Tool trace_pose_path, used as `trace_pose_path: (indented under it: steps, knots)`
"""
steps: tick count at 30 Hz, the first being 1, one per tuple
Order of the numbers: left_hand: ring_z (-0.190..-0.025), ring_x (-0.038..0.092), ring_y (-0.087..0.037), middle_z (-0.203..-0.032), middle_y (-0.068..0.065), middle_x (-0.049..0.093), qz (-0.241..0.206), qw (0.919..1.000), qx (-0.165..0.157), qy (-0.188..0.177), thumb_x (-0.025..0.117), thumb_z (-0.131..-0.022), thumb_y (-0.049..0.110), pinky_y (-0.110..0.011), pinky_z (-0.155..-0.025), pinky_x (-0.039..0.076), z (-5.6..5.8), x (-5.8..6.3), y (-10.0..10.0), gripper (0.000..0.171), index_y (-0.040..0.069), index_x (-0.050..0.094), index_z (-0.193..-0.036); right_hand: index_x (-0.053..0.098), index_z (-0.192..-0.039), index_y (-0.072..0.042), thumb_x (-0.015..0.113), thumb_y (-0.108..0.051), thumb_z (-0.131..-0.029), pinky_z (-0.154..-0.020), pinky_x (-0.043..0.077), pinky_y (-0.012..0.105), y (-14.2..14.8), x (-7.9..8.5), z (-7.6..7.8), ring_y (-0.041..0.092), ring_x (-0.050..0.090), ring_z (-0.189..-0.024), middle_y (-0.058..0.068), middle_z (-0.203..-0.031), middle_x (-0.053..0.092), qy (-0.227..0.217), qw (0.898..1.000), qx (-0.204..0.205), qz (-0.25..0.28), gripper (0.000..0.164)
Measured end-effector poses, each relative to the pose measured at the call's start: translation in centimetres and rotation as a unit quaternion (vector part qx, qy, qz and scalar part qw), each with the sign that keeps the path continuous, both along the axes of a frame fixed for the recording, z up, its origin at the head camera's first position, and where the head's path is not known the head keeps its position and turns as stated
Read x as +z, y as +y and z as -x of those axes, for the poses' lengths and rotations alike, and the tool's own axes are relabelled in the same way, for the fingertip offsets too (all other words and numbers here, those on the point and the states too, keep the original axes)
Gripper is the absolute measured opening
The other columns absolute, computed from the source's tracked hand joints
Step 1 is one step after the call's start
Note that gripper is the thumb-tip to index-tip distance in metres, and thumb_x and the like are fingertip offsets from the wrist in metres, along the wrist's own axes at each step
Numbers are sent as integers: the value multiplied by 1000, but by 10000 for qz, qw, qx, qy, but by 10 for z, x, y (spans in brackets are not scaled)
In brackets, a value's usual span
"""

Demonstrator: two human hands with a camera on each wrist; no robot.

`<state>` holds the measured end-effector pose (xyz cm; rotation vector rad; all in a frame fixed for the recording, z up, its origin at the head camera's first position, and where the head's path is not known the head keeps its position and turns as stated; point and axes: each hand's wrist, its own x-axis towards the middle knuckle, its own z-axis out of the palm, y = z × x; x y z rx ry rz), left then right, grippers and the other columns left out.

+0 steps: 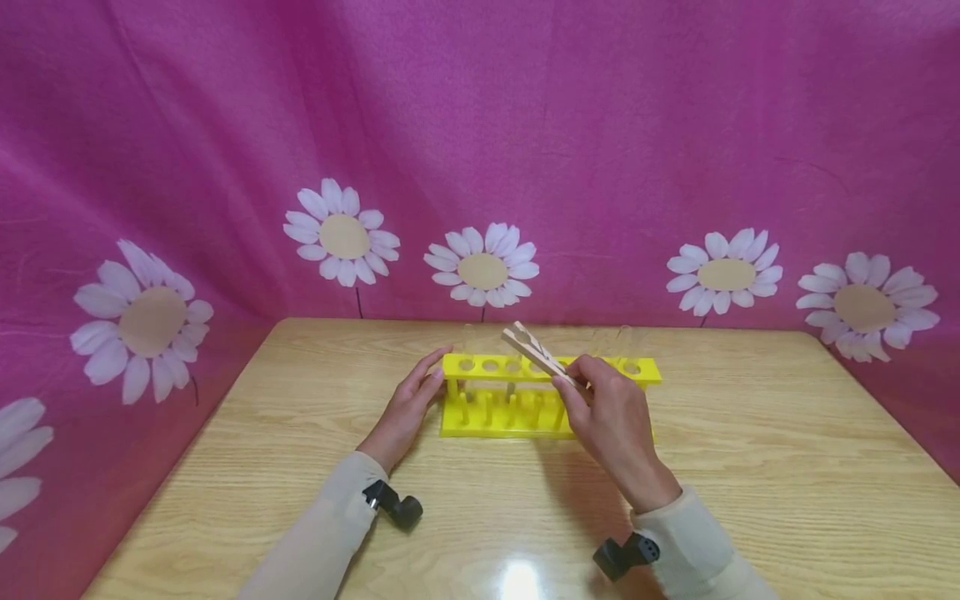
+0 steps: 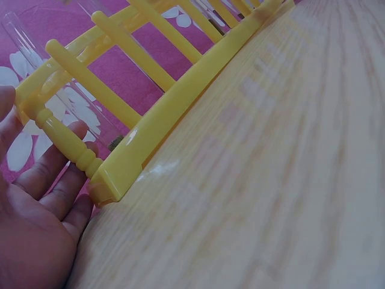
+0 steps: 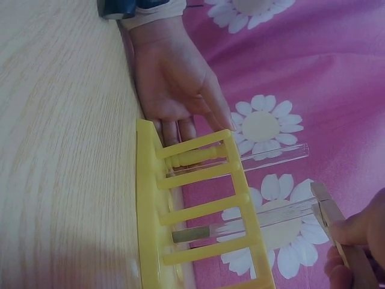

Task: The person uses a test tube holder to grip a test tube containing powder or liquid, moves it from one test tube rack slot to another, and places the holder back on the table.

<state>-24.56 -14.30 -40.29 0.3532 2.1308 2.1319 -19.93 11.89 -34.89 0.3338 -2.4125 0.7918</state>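
Observation:
A yellow test tube rack [image 1: 517, 431] stands on the table between the hands. My left hand [image 1: 401, 414] holds its left end, thumb by the top bar and fingers behind the end post [image 2: 67, 139]. In my right hand [image 1: 617, 417] is a wooden test tube clamp [image 3: 355, 265], slanting up to the left above the rack. The clamp's tip meets the top of a glass test tube [image 3: 274, 215] standing in the rack, with dark material at its bottom. Whether its jaws squeeze the glass, I cannot tell. Another tube [image 3: 280, 158] stands near the left end.
More clear tubes [image 1: 622, 340] rise from the rack's right part, partly behind my right hand. Upright pegs [image 2: 135, 53] line the rack's base. The wooden table [image 1: 780, 433] ends at a pink cloth [image 1: 600, 167] with white flowers.

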Motion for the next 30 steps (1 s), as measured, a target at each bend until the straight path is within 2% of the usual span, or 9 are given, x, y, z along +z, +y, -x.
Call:
trace_pose_path:
  steps: [7, 25, 30]
  knots:
    - [-138, 34, -24, -154, -5, 31, 82, 10000, -34, 39, 40, -105, 27, -45, -115, 27, 1, 0, -1, 47, 16, 33, -151, 62, -82, -9, 75, -17, -86, -44, 31, 26, 1, 2, 0, 14, 39, -52, 0, -64, 49, 258, 9996, 67, 84, 16]
    - [-136, 36, -23, -152, -5, 35, 59, 9999, 8, -105, 41, -105, 27, -44, -114, 28, -1, 2, -1, 43, 23, 38, -148, 63, -88, -11, 75, -19, -86, -44, 40, 25, 7, 11, -2, 15, 45, -57, -1, -71, 56, 240, 9986, -19, 473, 14]
    - [-134, 39, -21, -149, -1, 39, 65, 9999, 100, 110, 45, -102, 37, -43, -112, 32, 12, -18, -3, 45, 28, 41, -146, 63, -89, -11, 75, -18, -86, -46, 39, 25, 10, 18, -4, 14, 45, -59, -1, -72, 56, 354, 9982, -59, 478, 14]
